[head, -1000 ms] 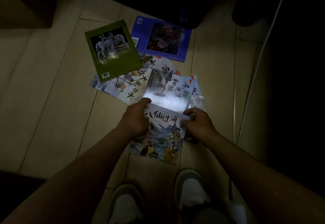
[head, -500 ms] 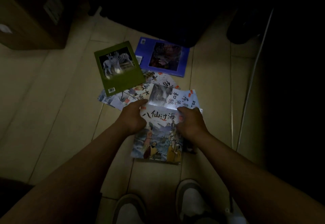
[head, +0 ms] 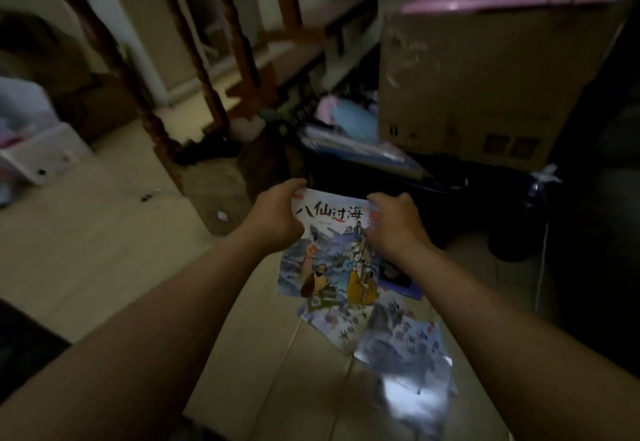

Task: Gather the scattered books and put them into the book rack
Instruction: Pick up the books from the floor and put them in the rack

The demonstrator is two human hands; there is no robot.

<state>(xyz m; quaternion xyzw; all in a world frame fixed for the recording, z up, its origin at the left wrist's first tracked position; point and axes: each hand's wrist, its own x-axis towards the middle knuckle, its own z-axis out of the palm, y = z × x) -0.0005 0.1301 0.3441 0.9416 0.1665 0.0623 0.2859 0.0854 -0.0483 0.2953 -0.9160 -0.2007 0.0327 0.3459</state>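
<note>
A thin picture book [head: 329,253] with painted robed figures and black Chinese title characters hangs lifted above the floor. My left hand [head: 277,213] grips its top left corner and my right hand [head: 394,226] grips its top right edge. Under it several other picture books [head: 405,347] lie scattered on the tiled floor, one with a blue cover [head: 398,276] partly hidden behind the held book. Just beyond my hands stands a dark rack [head: 374,170] with flat books [head: 353,144] lying in it; its lower part is lost in shadow.
A big cardboard box [head: 478,77] with a pink lid stands at the back right above the rack. Brown wooden furniture legs [head: 204,70] rise at the back centre. A white plastic box [head: 41,153] sits far left on the tiles. The right side is dark.
Both hands have lifted the figure-painted book off the floor pile. My view has swung up from the floor to the rack, box and furniture legs; the green zebra book has left the view.
</note>
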